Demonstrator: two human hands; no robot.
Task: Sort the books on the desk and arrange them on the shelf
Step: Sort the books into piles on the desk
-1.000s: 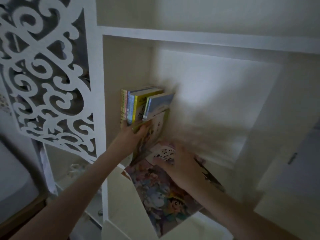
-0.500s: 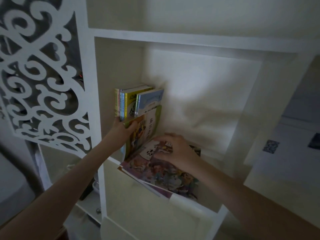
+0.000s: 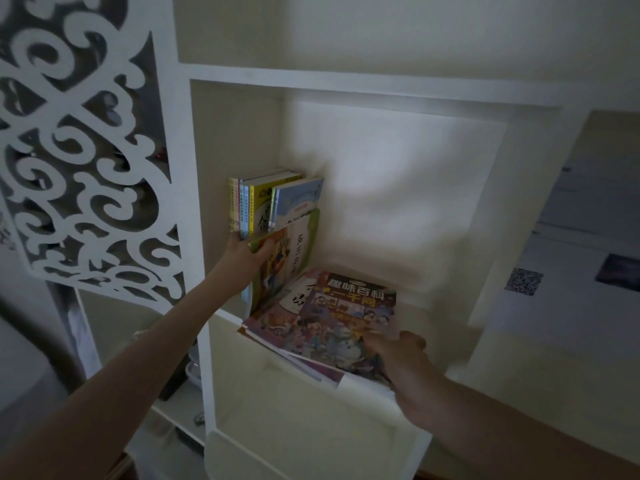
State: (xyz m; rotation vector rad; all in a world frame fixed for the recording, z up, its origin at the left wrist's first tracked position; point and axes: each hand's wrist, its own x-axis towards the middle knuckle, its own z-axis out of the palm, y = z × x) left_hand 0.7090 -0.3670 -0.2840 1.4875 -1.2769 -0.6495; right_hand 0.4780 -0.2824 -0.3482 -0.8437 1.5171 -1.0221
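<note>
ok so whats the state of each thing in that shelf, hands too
upright books, standing at the left of the shelf, gripped low
flat stack, lying on the shelf, overhanging its front edge
top book, flat on the stack, near corner pinched
left hand, grips the upright books
right hand, pinches the top book

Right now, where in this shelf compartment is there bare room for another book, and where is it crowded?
Bare shelf floor lies between the flat stack of comics and the right wall, plus a strip behind the stack. Crowded at left: upright books, the left hand holding them.
</note>
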